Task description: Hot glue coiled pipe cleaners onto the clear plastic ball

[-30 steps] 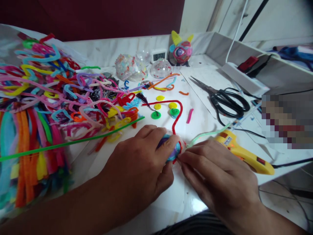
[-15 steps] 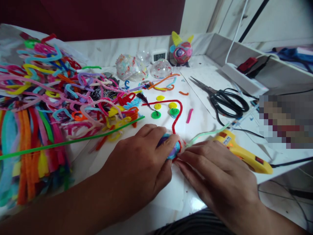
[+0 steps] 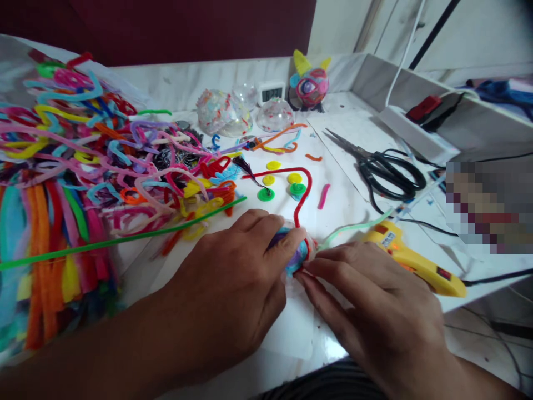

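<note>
My left hand [image 3: 237, 272] is curled round a small ball wound with blue and purple pipe cleaners [image 3: 296, 259], pressing it onto the white table [image 3: 341, 205]. My right hand [image 3: 370, 300] has its fingertips pinched against the ball's right side, where a red pipe cleaner [image 3: 302, 200] meets it. That red pipe cleaner rises from the ball and loops away to the left. A pale green pipe cleaner [image 3: 353, 226] runs out to the right from between my hands.
A big heap of coloured pipe cleaners [image 3: 83, 172] fills the left. A long green stem [image 3: 125, 238] crosses toward my left hand. Yellow glue gun [image 3: 416, 261] lies right, black scissors [image 3: 383, 166] behind it. Small coiled discs [image 3: 281, 186], clear domes [image 3: 250, 114] and a finished figure [image 3: 310, 83] lie farther back.
My right hand's fingertips have slid slightly left and down along the ball. My left hand has kept its grip in place.
</note>
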Demonstrator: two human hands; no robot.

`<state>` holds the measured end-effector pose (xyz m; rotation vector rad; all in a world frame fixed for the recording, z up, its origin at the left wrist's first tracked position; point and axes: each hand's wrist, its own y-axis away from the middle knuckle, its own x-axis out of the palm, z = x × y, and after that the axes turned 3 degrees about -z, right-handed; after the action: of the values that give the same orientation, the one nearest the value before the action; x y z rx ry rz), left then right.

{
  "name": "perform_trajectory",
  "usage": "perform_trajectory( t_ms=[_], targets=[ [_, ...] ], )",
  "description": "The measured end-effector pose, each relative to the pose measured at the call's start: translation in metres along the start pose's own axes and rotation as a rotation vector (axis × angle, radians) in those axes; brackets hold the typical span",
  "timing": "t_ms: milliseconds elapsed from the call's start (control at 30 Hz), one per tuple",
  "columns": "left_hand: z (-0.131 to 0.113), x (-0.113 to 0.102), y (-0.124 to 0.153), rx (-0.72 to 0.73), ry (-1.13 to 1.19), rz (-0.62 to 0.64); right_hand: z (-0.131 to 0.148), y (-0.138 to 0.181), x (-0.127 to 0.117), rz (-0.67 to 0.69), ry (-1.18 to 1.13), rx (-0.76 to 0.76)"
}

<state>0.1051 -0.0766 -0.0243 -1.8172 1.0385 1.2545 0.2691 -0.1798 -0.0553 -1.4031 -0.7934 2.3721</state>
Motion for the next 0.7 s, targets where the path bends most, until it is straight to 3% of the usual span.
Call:
perform_trajectory(
  t_ms=[533, 700],
  targets=[
    [0.0, 0.0032, 0.0017, 0.006, -0.03, -0.022, -0.0002, -0.0067, 0.0007, 0.057, -0.134, 0.124],
    [0.0005, 0.0042, 0.002, 0.003, -0.047, -0.018, -0.0009, -0.0026, -0.0001, 0.065, -0.138, 0.102]
  ],
)
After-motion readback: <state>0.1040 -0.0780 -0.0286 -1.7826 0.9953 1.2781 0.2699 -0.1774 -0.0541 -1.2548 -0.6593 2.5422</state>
